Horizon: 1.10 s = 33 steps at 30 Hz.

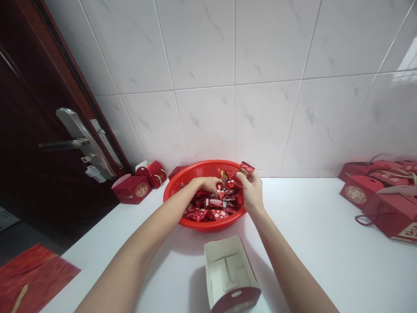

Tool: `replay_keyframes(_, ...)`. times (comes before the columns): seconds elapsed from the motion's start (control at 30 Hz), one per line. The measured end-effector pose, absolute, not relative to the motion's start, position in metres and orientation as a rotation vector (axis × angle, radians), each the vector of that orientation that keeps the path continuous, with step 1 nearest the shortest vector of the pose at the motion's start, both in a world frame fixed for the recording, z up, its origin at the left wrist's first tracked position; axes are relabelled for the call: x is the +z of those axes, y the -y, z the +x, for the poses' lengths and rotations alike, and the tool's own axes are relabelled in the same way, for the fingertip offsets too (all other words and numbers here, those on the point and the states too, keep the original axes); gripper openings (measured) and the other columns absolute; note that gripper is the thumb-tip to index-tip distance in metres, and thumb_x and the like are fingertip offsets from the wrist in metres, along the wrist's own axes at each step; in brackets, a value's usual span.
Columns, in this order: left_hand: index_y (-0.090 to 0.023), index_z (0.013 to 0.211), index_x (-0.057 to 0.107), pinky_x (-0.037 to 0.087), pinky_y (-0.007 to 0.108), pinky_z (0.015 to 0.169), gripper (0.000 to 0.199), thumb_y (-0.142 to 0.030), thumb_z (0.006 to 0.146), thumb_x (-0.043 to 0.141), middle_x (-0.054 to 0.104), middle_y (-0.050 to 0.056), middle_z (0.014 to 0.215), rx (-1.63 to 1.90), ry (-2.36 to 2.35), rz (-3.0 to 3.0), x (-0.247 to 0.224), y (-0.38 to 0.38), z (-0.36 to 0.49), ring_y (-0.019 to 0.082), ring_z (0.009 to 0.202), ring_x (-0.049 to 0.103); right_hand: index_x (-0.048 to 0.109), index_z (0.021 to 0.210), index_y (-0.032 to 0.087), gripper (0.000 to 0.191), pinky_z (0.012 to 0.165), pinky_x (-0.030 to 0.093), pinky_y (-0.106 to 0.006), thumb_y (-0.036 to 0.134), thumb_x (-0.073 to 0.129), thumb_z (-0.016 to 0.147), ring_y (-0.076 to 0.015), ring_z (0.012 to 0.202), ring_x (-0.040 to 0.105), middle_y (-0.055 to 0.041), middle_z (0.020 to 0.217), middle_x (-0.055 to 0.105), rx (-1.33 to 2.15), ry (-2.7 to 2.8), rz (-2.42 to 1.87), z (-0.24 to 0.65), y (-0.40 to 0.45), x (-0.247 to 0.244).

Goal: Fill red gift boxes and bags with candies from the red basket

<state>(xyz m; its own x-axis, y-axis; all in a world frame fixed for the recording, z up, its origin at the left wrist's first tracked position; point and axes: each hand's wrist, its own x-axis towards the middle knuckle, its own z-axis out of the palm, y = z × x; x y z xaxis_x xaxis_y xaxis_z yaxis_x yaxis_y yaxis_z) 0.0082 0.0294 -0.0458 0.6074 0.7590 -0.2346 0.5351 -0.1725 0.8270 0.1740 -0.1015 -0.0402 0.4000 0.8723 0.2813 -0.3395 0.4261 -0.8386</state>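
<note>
A red plastic basket (208, 225) with a perforated wall stands in front of me, holding many wrapped candies (215, 203) in red and dark red. My left hand (208, 184) reaches over its rim into the candies. Its fingers are bent together; what they pinch, if anything, is hidden. At the basket's right rim my right hand (253, 190) grips a red wrapped candy (246, 169) between thumb and fingers, raised above the others. Nearer to me lies an open paper box (224, 271), pale inside with a dark red flap, and no candy shows in it.
Small red gift boxes (133, 189) stand at the back left by the wall. More red boxes (368, 195) with cord handles crowd the right side. A red paper bag (35, 278) lies at the front left. A dark door (39, 130) borders the white table (302, 217).
</note>
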Motion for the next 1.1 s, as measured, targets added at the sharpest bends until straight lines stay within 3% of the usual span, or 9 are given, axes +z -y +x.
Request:
replay_keyframes(0.23, -0.027, 0.086, 0.073, 0.049, 0.026, 0.064, 0.044, -0.016, 0.045, 0.085, 0.069, -0.005, 0.073, 0.262, -1.060, 1.985, -0.023, -0.021, -0.005, 0.021, 0.075, 0.066, 0.065, 0.086, 0.019, 0.026, 0.073, 0.052, -0.034, 0.037, 0.073, 0.068, -0.0200, 0.077, 0.064, -0.0012, 0.079, 0.070, 0.875, 0.845, -0.780, 0.174, 0.101, -0.040)
replay_keyframes(0.6, -0.020, 0.097, 0.062, 0.054, 0.030, 0.073, 0.056, -0.016, 0.047, 0.086, 0.070, -0.002, 0.076, 0.737, -1.141, 1.722, -0.012, -0.022, -0.023, 0.019, 0.076, 0.069, 0.066, 0.088, 0.019, 0.027, 0.077, 0.054, -0.036, 0.035, 0.073, 0.068, -0.0216, 0.081, 0.066, -0.0023, 0.083, 0.072, 0.889, 0.842, -0.748, 0.174, 0.101, -0.041)
replay_keyframes(0.8, -0.020, 0.098, 0.059, 0.054, 0.028, 0.086, 0.053, -0.016, 0.052, 0.085, 0.069, -0.003, 0.080, 0.971, -1.121, 1.488, -0.004, -0.017, -0.023, 0.018, 0.093, 0.071, 0.066, 0.091, 0.019, 0.029, 0.078, 0.055, -0.036, 0.035, 0.073, 0.068, -0.0228, 0.086, 0.067, -0.0032, 0.087, 0.073, 0.892, 0.835, -0.752, 0.174, 0.101, -0.041)
replay_keyframes(1.1, -0.021, 0.087, 0.063, 0.052, 0.027, 0.072, 0.038, -0.018, 0.052, 0.078, 0.068, -0.003, 0.078, 0.587, -1.275, 1.748, -0.013, -0.023, -0.027, 0.018, 0.080, 0.068, 0.066, 0.090, 0.019, 0.030, 0.075, 0.056, -0.037, 0.036, 0.075, 0.067, -0.0217, 0.081, 0.065, -0.0020, 0.084, 0.070, 0.928, 0.820, -0.745, 0.174, 0.102, -0.041)
